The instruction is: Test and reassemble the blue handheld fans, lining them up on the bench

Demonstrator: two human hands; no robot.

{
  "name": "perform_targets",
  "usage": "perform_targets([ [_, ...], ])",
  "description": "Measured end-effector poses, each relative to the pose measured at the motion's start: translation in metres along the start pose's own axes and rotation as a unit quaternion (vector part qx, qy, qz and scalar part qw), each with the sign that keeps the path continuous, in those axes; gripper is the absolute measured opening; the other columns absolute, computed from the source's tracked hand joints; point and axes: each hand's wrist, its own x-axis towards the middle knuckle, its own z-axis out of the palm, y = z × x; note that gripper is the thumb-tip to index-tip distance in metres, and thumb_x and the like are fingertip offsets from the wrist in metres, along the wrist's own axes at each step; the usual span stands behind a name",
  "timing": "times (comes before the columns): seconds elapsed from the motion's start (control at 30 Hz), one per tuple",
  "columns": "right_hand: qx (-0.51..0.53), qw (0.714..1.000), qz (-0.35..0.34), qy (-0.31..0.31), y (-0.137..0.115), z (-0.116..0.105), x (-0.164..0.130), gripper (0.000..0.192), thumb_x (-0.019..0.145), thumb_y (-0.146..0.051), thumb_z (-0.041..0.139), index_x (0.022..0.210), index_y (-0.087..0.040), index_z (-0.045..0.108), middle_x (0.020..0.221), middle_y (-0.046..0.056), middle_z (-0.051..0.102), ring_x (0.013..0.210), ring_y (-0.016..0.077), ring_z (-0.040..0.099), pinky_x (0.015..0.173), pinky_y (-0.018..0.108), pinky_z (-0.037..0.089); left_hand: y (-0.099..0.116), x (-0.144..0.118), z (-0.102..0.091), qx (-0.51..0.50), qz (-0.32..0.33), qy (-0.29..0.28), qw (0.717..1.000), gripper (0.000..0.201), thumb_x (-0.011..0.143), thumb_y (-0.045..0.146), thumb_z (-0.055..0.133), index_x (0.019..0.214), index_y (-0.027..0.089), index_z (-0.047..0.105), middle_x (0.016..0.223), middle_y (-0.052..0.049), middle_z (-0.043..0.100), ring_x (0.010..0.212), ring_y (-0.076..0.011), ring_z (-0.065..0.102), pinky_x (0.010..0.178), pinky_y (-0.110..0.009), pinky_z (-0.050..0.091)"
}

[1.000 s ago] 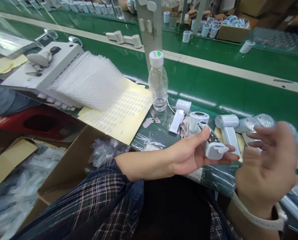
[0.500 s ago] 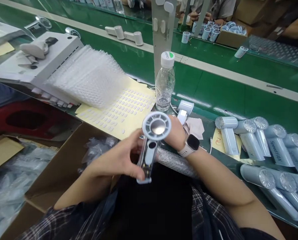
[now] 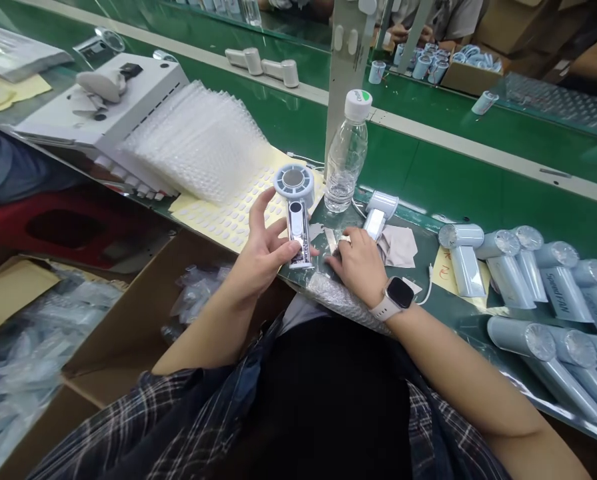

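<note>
A small handheld fan (image 3: 295,215) is standing upright at the near edge of the bench, round head up and open back facing the camera, gripped by its handle in the left hand (image 3: 264,253). The thumb and fingers are closing around the lower handle, with the fan's base just over the bench edge and in front of a yellow sticker sheet (image 3: 238,213).

Just to the right, the right hand (image 3: 359,264) is resting palm down on the bench, fingers curled, fingertips touching a small white part (image 3: 345,238); whether it is pinching the part cannot be told. A watch (image 3: 397,295) is sitting on that wrist.

Behind the hands, a water bottle (image 3: 347,155) is standing upright beside a grey post (image 3: 343,60). Another fan (image 3: 377,212) is lying next to a cloth (image 3: 399,244). Farther right, rows of pale blue fans (image 3: 528,267) are lying side by side. To the left, a stack of bubble bags (image 3: 198,140) is partly covering the sheet, and a cardboard box (image 3: 128,327) is sitting below the bench. A green conveyor (image 3: 453,167) is running across behind.
</note>
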Motion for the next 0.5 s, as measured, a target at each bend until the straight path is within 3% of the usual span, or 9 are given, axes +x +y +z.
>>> perform_targets([
  [0.13, 0.005, 0.997, 0.081, -0.007, -0.003, 0.008, 0.022, 0.027, 0.091, -0.028, 0.083, 0.107, -0.008, 0.077, 0.140, 0.027, 0.062, 0.126, 0.0408, 0.056, 0.102, 0.052, 0.050, -0.008, -0.002, -0.005, 0.007, 0.071, 0.011, 0.997, 0.129, 0.074, 0.043, 0.096, 0.164, 0.048, 0.004, 0.149, -0.013, 0.062, 0.118, -0.0344, 0.076, 0.096, -0.045, 0.066],
  [0.3, 0.030, 0.991, 0.120, -0.044, -0.002, 0.011, 0.032, 0.010, 0.087, -0.021, 0.083, 0.090, -0.012, 0.079, 0.143, 0.021, 0.062, 0.130, 0.0389, 0.055, 0.106, 0.051, 0.048, -0.012, -0.012, -0.023, 0.028, 0.114, 0.062, 0.991, 0.139, 0.070, 0.035, 0.099, 0.167, 0.043, 0.000, 0.136, -0.011, 0.072, 0.122, -0.0328, 0.075, 0.100, -0.043, 0.065],
  [0.4, 0.043, 0.989, 0.131, -0.060, -0.002, 0.011, 0.035, 0.010, 0.085, -0.022, 0.084, 0.087, -0.012, 0.080, 0.147, 0.021, 0.059, 0.133, 0.0388, 0.052, 0.108, 0.050, 0.047, -0.013, -0.016, -0.026, 0.015, 0.095, 0.062, 0.993, 0.133, 0.067, 0.032, 0.101, 0.166, 0.039, 0.013, 0.130, -0.010, 0.075, 0.119, -0.0310, 0.076, 0.101, -0.042, 0.064],
  [0.5, 0.047, 0.986, 0.147, -0.067, -0.003, 0.009, 0.037, 0.010, 0.084, -0.021, 0.084, 0.088, -0.012, 0.080, 0.149, 0.021, 0.058, 0.135, 0.0391, 0.051, 0.110, 0.050, 0.046, -0.013, -0.016, -0.023, -0.005, 0.069, 0.056, 0.996, 0.112, 0.063, 0.027, 0.102, 0.155, 0.034, 0.039, 0.129, -0.010, 0.075, 0.114, -0.0306, 0.077, 0.095, -0.039, 0.065],
])
